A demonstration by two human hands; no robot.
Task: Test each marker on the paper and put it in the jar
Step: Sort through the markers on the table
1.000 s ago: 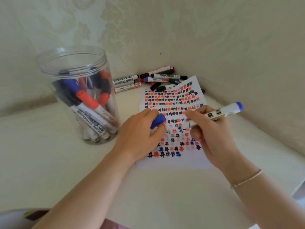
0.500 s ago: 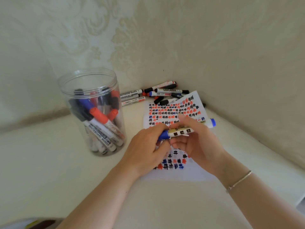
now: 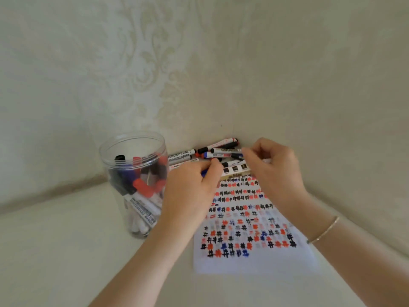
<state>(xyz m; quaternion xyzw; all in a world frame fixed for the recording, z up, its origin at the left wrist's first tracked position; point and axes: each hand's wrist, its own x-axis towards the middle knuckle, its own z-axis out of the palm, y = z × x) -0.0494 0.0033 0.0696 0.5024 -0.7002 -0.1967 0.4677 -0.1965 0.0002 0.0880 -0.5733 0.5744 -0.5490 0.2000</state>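
Just below the hands, the white paper [image 3: 252, 260] carries rows of red, black and blue hash marks; the wallpaper [image 3: 155, 63] has a pale cream floral pattern.

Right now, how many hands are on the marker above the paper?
2. The left hand grips the marker at its blue-capped end, nearest the jar; the right hand holds the other end. The hands hide both ends.
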